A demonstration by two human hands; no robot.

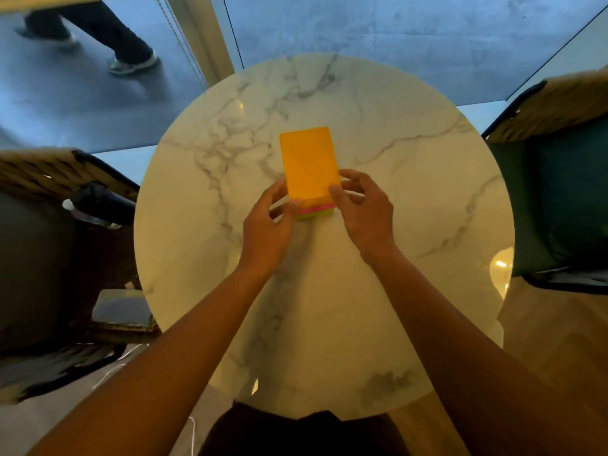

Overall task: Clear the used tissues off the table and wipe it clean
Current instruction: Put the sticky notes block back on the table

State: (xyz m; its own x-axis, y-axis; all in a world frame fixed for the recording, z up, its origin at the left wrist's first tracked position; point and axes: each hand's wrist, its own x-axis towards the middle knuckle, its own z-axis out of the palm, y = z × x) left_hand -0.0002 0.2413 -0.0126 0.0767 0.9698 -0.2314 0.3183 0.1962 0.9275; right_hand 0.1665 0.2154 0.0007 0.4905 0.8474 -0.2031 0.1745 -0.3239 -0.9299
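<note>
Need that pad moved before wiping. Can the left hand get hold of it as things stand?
Probably yes: the left hand already pinches the pad at its near left corner, the right hand grips the other corner, and nothing lies between.

Table: we looked down on a round tabletop (411, 199) of pale marble with grey veins.
Left seat: we saw a woven-backed chair (49, 169) with a dark cushion, close to the table's edge.
Right seat: another woven-backed chair (556, 103) held a dark green cushion (566, 199).
Window: a glass wall with a pale frame post (197, 31) ran behind the table.
Outside: we saw grey-blue pavement (411, 37) and a passer-by's legs (98, 31).
Floor: we made out light wood (543, 340) on the right.
Light: lamp glare (501, 263) reflected on the table's right rim.
</note>
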